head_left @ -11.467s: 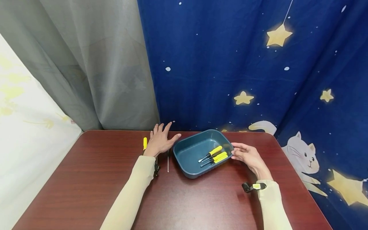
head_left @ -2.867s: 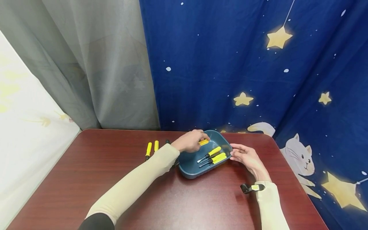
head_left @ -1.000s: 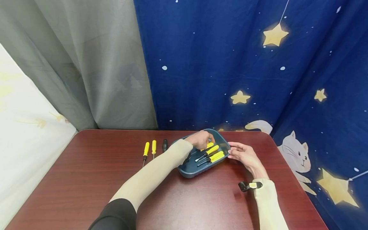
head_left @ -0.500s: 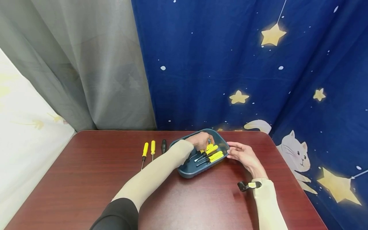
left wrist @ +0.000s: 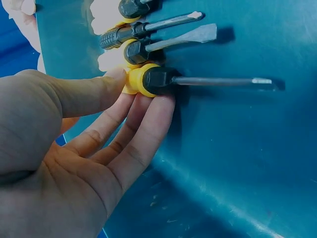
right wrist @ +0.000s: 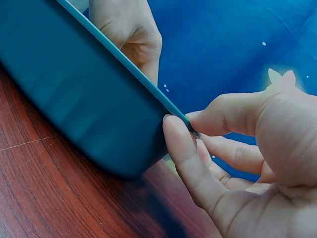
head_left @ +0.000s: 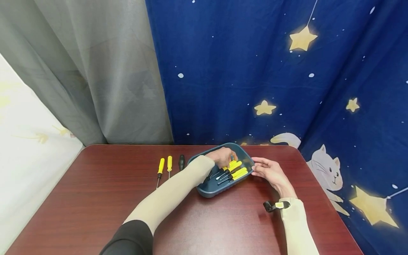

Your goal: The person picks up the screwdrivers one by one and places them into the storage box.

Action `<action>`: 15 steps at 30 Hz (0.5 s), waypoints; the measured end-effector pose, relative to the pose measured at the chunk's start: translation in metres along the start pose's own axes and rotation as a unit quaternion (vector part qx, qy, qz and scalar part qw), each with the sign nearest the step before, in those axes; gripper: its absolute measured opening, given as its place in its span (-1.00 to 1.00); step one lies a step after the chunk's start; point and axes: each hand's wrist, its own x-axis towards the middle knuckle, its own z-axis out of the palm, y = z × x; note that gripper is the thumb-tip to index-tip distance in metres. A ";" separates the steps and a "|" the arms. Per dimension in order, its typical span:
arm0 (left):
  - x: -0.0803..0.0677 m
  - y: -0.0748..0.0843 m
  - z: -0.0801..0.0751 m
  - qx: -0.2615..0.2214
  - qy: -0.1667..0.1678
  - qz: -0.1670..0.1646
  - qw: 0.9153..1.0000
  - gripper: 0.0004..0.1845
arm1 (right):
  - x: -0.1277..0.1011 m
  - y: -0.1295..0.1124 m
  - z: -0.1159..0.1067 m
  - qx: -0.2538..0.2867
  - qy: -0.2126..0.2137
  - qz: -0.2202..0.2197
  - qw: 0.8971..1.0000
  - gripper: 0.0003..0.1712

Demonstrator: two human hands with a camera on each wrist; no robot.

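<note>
The left hand (left wrist: 74, 163) pinches the yellow handle of a screwdriver (left wrist: 198, 80) between thumb and curled fingers, inside the blue tray (head_left: 208, 189) at the frame's centre. Its shaft runs level toward the right of the left wrist view, beside three other screwdrivers (left wrist: 148, 37) above it. The right hand (right wrist: 237, 148) grips the tray's rim with thumb and forefinger. No writing is readable.

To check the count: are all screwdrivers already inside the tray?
No, two yellow screwdrivers lie on the table, left of the tray.
</note>
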 end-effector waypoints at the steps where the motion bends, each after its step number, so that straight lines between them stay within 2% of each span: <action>1: 0.000 0.000 0.000 -0.001 -0.001 -0.001 1.000 -0.49 | 0.000 0.000 0.000 0.000 -0.001 0.000 1.000 -0.38; 15: 0.000 -0.003 0.001 -0.008 0.002 0.005 1.000 -0.53 | 0.000 0.000 0.000 -0.004 0.003 0.001 1.000 -0.37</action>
